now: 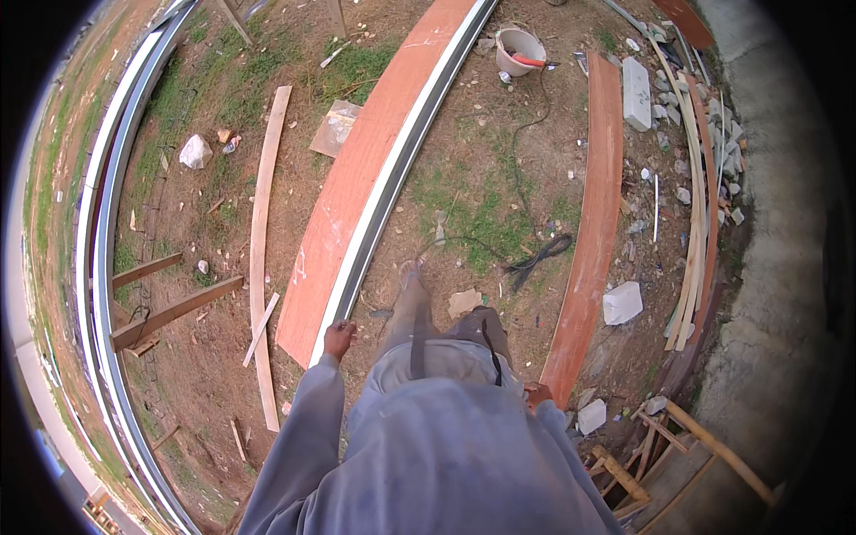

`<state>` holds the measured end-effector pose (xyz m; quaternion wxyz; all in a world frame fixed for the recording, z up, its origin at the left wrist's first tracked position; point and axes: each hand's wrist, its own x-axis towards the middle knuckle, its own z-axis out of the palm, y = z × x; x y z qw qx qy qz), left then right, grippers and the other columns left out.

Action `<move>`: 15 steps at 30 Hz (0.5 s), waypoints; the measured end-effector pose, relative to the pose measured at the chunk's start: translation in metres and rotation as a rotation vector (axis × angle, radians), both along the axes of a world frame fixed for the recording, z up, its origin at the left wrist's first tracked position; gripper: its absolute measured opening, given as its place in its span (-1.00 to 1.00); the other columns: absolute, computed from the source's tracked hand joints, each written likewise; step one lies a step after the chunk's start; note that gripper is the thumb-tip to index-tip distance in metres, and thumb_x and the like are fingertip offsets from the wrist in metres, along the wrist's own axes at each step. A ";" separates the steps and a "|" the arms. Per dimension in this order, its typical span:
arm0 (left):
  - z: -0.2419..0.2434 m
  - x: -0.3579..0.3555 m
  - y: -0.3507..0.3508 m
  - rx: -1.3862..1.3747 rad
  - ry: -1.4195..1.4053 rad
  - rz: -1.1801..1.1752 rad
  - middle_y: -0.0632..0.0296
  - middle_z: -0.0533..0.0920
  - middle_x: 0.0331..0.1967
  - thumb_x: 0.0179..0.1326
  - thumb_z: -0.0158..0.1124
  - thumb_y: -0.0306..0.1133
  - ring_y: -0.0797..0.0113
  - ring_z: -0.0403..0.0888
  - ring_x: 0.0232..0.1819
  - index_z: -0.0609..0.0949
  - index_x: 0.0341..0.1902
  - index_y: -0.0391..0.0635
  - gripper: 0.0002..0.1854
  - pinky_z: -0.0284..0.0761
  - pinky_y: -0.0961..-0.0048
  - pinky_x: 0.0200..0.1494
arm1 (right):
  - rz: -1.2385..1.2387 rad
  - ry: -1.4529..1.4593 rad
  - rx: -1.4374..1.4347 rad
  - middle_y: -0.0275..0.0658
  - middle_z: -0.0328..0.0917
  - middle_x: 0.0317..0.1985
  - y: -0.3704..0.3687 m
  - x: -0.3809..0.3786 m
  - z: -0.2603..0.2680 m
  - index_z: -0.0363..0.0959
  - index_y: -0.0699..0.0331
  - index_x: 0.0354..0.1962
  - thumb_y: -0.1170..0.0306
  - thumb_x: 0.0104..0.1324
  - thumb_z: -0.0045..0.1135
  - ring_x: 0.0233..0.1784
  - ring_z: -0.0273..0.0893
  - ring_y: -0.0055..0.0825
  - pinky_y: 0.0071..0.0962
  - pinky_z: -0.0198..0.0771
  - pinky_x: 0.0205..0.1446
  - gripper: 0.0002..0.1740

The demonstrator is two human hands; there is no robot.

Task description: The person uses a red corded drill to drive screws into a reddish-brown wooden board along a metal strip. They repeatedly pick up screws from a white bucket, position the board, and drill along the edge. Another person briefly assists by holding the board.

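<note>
My left hand (340,339), its fingers curled, is at the near end of a long white-and-grey metal profile (384,194). Whether it grips the profile or only touches it cannot be made out. Along the profile's left side runs a wide reddish plywood strip (341,207) with pale smears. My right hand (537,396) is low beside my hip, partly covered by my body and sleeve. It is near the lower end of another reddish plywood strip (598,200), and its fingers are hard to see.
A pale bucket (520,50) has a red-handled tool on its rim. A black cable (543,257) lies bundled in the grass. White blocks (622,303), timber strips (692,221) and rubble line the right. A narrow board (264,234) and raised metal profiles (107,200) are left.
</note>
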<state>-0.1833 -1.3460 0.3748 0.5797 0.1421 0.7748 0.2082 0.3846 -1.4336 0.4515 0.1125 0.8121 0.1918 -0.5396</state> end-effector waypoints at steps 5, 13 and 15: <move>0.062 0.027 0.233 0.275 -0.058 0.078 0.25 0.68 -0.29 0.36 0.33 -0.28 0.45 0.63 -0.32 0.62 -0.02 -0.27 -0.70 0.55 0.55 -0.25 | 0.010 0.015 -0.038 -0.07 0.73 -0.01 0.112 0.033 -0.026 0.52 0.23 0.22 0.06 0.27 0.29 0.04 0.72 -0.24 -0.20 0.56 0.17 -0.35; -0.004 0.094 0.333 0.143 -0.014 0.321 0.17 0.72 -0.20 0.42 0.27 -0.20 0.41 0.70 -0.26 0.62 -0.02 -0.19 -0.71 0.53 0.52 -0.31 | 0.449 -0.122 0.129 -0.03 0.68 0.09 0.487 0.073 -0.139 0.52 0.23 0.23 0.05 0.20 0.30 0.22 0.62 -0.14 -0.21 0.45 0.36 -0.30; -0.050 0.122 0.288 -0.065 0.045 0.443 0.23 0.69 -0.24 0.42 0.26 -0.19 0.41 0.67 -0.36 0.60 -0.06 -0.13 -0.75 0.52 0.50 -0.39 | 0.495 -0.046 0.150 -0.01 0.65 0.14 0.611 0.076 -0.182 0.51 0.22 0.24 0.09 0.22 0.27 0.23 0.60 -0.09 -0.19 0.44 0.36 -0.32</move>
